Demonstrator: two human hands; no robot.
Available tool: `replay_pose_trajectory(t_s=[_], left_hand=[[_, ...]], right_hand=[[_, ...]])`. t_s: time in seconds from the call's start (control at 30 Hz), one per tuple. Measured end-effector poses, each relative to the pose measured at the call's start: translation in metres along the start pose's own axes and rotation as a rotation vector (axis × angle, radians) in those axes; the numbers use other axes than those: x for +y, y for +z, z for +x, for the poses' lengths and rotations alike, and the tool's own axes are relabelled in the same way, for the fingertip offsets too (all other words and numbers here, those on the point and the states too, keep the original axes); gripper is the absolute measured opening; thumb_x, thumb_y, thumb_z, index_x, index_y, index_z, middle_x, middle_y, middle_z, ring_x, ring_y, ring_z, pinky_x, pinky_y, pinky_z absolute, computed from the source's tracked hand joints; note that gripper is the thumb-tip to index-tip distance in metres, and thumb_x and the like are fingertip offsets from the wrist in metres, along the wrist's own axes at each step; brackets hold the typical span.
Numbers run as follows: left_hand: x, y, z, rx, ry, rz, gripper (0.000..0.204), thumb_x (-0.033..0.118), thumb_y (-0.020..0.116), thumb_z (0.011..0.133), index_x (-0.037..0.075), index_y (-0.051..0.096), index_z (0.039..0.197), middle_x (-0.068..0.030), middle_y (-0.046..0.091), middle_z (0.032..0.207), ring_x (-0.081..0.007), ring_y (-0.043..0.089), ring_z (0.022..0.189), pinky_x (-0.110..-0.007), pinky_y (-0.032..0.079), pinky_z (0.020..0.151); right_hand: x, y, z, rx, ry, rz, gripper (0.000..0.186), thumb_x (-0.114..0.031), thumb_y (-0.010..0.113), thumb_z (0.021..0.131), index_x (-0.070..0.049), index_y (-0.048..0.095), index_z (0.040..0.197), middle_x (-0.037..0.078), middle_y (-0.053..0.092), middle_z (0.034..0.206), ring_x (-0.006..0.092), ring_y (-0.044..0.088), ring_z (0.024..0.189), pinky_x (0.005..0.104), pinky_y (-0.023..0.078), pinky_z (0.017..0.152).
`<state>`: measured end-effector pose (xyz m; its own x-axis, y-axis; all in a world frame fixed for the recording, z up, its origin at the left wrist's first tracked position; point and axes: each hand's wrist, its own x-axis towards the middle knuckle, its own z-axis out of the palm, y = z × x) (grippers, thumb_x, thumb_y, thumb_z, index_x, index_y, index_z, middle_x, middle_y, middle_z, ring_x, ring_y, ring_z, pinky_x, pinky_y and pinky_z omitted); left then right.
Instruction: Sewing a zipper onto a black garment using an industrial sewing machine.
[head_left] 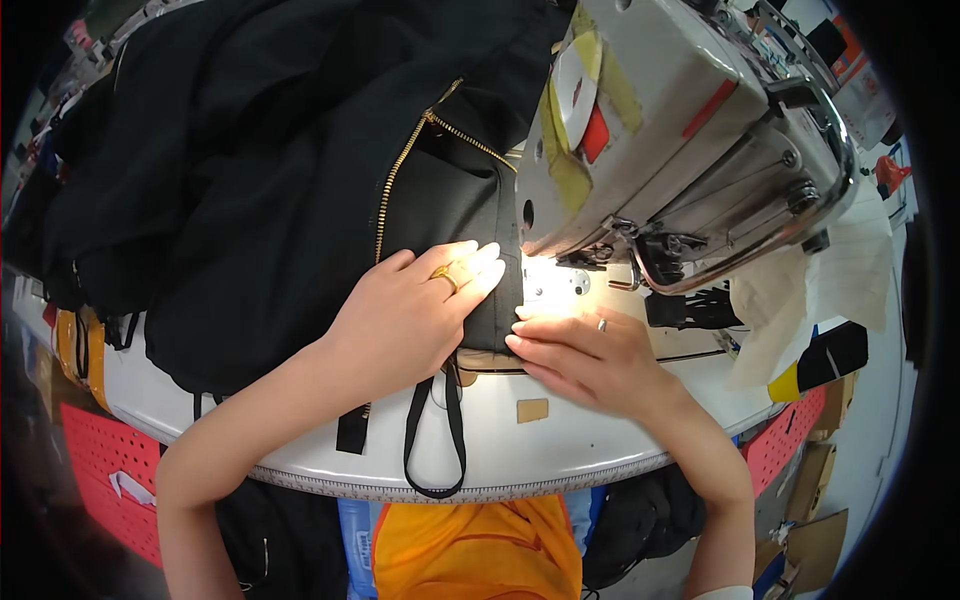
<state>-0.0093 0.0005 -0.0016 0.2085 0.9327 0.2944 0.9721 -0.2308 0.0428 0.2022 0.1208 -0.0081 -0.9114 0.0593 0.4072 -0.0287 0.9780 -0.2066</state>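
A black garment (260, 180) with a gold-toothed zipper (392, 190) covers the left of the white table and reaches to the sewing machine (680, 130). My left hand (410, 300), wearing a gold ring, lies flat on the garment's dark panel, fingers stretched toward the lit needle area. My right hand (600, 355) rests on the machine bed beside the panel's edge, its fingers extended and their tips touching the cloth edge. Its thumb is hidden. From the garment's near side a black cord loop (408, 450) hangs over the table.
A measuring tape strip (440, 492) runs along the table's (590, 450) front edge. A small tan piece (532, 410) lies near my right hand. Black strips (690, 308) and pale paper (775, 310) sit right of the machine bed. Red perforated panels (105, 475) stand below both sides.
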Motion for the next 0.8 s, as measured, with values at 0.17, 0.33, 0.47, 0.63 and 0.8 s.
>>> replay_pose_trajectory(t_s=[0.17, 0.33, 0.47, 0.63, 0.8], left_hand=[[0.004, 0.002, 0.000, 0.026, -0.005, 0.041, 0.044, 0.012, 0.063, 0.077, 0.002, 0.059, 0.119, -0.0080, 0.065, 0.112, -0.0192, 0.053, 0.114, -0.030, 0.045, 0.079], [0.004, 0.003, 0.002, 0.020, -0.021, 0.102, 0.047, 0.013, 0.063, 0.076, 0.003, 0.059, 0.121, -0.0075, 0.065, 0.114, -0.0188, 0.052, 0.115, -0.029, 0.045, 0.074], [0.003, 0.003, 0.005, 0.019, -0.024, 0.144, 0.050, 0.012, 0.062, 0.075, 0.003, 0.057, 0.124, -0.0081, 0.063, 0.117, -0.0181, 0.052, 0.116, -0.026, 0.046, 0.072], [-0.001, -0.008, -0.008, 0.006, -0.017, -0.022, 0.047, 0.007, 0.060, 0.074, 0.003, 0.056, 0.121, -0.0090, 0.059, 0.124, -0.0180, 0.054, 0.116, -0.027, 0.050, 0.079], [0.001, -0.012, -0.030, 0.025, -0.054, -0.205, 0.047, 0.000, 0.062, 0.072, 0.007, 0.056, 0.118, -0.0063, 0.058, 0.125, -0.0213, 0.057, 0.117, -0.032, 0.052, 0.086]], right_hand=[[0.001, -0.003, -0.003, -0.018, -0.004, -0.024, 0.027, -0.015, 0.072, 0.076, -0.017, 0.071, 0.104, -0.004, 0.066, 0.106, 0.0102, 0.066, 0.086, 0.0244, 0.049, 0.066], [0.007, -0.001, 0.002, 0.051, -0.044, -0.037, 0.027, -0.015, 0.071, 0.077, -0.017, 0.070, 0.104, -0.004, 0.066, 0.107, 0.0095, 0.065, 0.085, 0.0241, 0.046, 0.063], [0.014, 0.002, 0.003, 0.059, -0.050, 0.007, 0.028, -0.017, 0.072, 0.077, -0.017, 0.069, 0.105, -0.004, 0.065, 0.109, 0.0086, 0.065, 0.086, 0.0254, 0.043, 0.061], [-0.010, -0.004, 0.002, -0.069, -0.111, -0.017, 0.030, -0.021, 0.070, 0.078, -0.018, 0.068, 0.108, -0.004, 0.063, 0.115, 0.0084, 0.063, 0.097, 0.0242, 0.043, 0.071], [-0.013, -0.001, 0.005, -0.096, -0.104, -0.002, 0.035, -0.022, 0.069, 0.076, -0.018, 0.066, 0.111, -0.005, 0.059, 0.124, 0.0087, 0.059, 0.110, 0.0233, 0.041, 0.082]])
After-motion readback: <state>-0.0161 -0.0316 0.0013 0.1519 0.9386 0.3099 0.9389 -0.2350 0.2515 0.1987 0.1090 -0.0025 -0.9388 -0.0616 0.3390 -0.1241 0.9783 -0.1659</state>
